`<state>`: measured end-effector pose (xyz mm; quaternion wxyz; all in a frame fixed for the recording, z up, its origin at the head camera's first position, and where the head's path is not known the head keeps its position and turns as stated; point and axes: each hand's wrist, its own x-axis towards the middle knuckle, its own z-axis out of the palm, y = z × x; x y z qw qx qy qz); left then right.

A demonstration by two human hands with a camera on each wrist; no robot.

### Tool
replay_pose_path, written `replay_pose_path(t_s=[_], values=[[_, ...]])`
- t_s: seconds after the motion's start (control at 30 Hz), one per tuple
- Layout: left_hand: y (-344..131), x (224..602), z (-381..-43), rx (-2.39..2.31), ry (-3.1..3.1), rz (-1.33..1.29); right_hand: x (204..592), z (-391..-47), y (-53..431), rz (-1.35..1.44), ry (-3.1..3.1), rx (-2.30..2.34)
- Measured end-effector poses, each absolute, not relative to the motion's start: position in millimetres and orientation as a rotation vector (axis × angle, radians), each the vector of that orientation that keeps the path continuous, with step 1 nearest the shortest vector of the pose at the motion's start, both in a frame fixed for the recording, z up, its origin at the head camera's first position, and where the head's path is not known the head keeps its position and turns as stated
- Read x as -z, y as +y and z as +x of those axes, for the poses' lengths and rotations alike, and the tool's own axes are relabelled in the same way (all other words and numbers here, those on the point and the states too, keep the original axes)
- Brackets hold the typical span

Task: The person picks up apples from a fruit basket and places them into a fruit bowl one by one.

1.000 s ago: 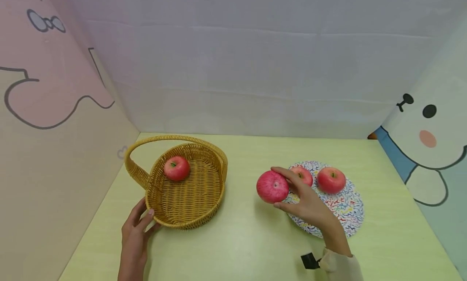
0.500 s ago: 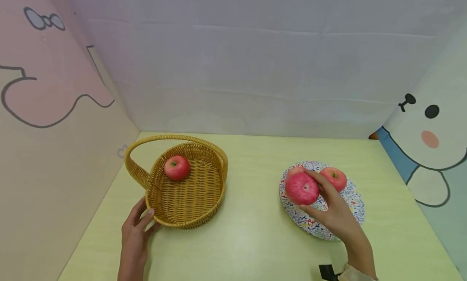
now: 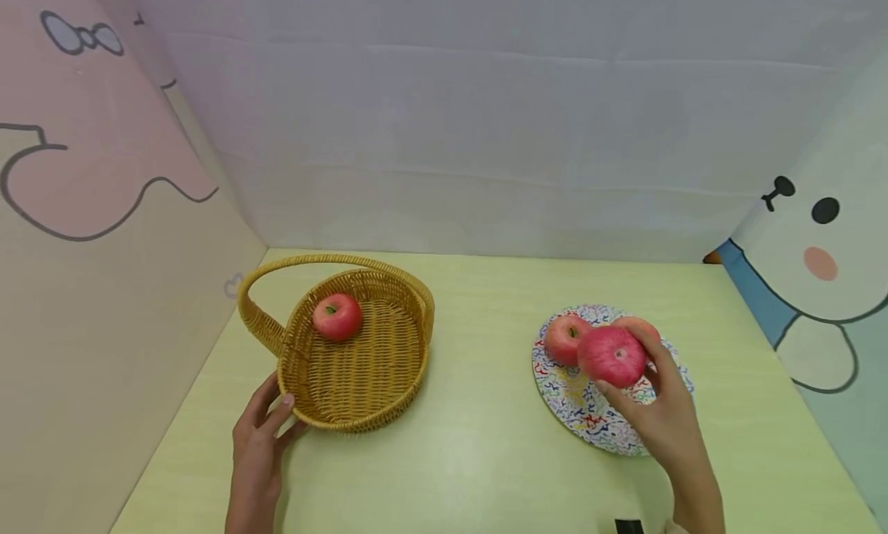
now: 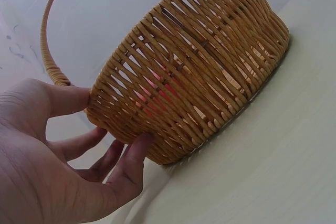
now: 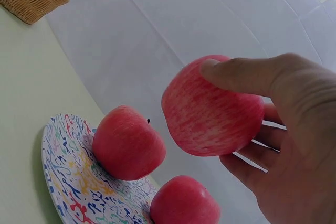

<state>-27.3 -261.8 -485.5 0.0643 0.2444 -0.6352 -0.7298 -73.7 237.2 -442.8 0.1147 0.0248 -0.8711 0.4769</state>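
A round, golden-brown wicker basket (image 3: 371, 364) with an arched, tightly wrapped handle (image 3: 333, 258) is standing at left on the pale yellow-green table (image 3: 479, 449), slim gaps showing through its weave. The left hand (image 3: 260, 441) is gripping its near left edge with bent fingers. At right, the right hand (image 3: 662, 414) is grasping a rounded, streaky red apple (image 3: 610, 357) above a flat, round plate (image 3: 590, 424) patterned with multicoloured squiggles. The basket is holding one smooth fruit (image 3: 337, 317) toward its far left; the plate is bearing a left apple (image 3: 563, 340) and a partly hidden right apple (image 3: 640, 323) on its far half.
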Motion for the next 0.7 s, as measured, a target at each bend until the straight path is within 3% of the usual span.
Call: replay_pose_path(t_s=[0.33,0.7], values=[[-260,485,-28,2.197,-1.903,0.759,445,-70,241,-0.468,-2.440,-1.459],[-260,486,-28,2.197,-1.903,0.762,456,-64,246,-0.739,-2.318,-1.473]])
